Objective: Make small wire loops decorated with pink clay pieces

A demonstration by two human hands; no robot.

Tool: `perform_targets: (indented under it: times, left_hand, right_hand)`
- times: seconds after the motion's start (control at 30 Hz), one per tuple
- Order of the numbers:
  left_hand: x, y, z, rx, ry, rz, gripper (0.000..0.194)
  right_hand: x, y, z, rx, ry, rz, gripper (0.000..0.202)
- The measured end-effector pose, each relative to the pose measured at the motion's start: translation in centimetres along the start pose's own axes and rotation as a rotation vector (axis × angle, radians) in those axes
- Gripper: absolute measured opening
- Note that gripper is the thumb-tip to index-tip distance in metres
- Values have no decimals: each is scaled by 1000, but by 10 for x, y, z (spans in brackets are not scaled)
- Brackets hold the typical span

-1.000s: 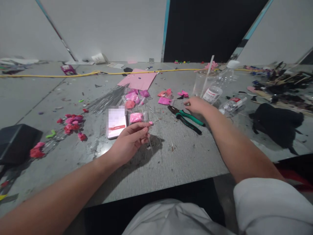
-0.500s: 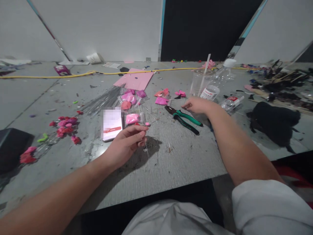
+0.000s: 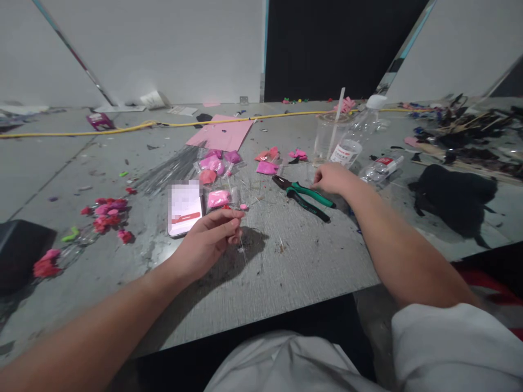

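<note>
My left hand (image 3: pixel 214 231) is closed in a pinch above the table, with a thin wire (image 3: pixel 242 247) showing faintly below the fingers. A small pink lump (image 3: pixel 244 207) appears right at its fingertips; whether it sits on the wire I cannot tell. My right hand (image 3: pixel 333 178) has its fingers curled together, low over the table beside the green-and-black pliers (image 3: pixel 304 197), not touching them. What those fingers hold, if anything, is hidden. Near my left hand lie a phone (image 3: pixel 186 209) and a bag of pink clay (image 3: pixel 219 198).
More bagged clay (image 3: pixel 212 163) and a bundle of wires (image 3: pixel 165 166) lie beyond the phone. Red and pink clay flowers (image 3: pixel 108 212) are at left. A plastic cup (image 3: pixel 324 139) with a straw and bottles (image 3: pixel 382 167) stand or lie past my right hand. A yellow cable (image 3: pixel 229 121) crosses behind.
My right hand has drawn back slightly to the right, and its fingers have curled in. My left hand keeps its pinch. The view has shifted a little.
</note>
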State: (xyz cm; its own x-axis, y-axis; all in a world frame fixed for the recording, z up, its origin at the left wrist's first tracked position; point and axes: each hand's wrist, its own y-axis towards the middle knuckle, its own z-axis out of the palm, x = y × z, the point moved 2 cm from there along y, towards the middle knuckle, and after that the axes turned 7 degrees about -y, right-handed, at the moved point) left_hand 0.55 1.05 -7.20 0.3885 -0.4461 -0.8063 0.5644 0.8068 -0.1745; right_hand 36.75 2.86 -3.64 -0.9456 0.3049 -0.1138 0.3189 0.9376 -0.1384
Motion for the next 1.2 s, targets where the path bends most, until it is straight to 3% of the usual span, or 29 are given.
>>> perform_targets:
  times: [0.17, 0.33, 0.53, 0.8, 0.93, 1.07, 1.2]
  left_hand:
    - [0, 0, 0, -6, 0, 9, 20]
    - [1, 1, 0, 8, 17, 14, 23]
    - [1, 2, 0, 0, 45, 22, 21]
    - [0, 3, -3, -24, 35, 50, 22]
    - [-1, 5, -6, -68, 102, 93, 23]
    - [-1, 7, -10, -141, 116, 175, 22]
    - [-3, 9, -10, -153, 73, 249, 23]
  right_hand:
    - [-2, 3, 4, -38, -25, 44, 14]
    - [16, 3, 7, -109, -22, 91, 34]
    - [21, 9, 9, -89, -26, 153, 44]
    - [13, 10, 10, -43, -42, 13, 29]
    - [17, -4, -8, -181, 86, -63, 15]
    - [52, -38, -24, -464, 440, -176, 12]
    - [117, -87, -15, -415, 675, -519, 18]
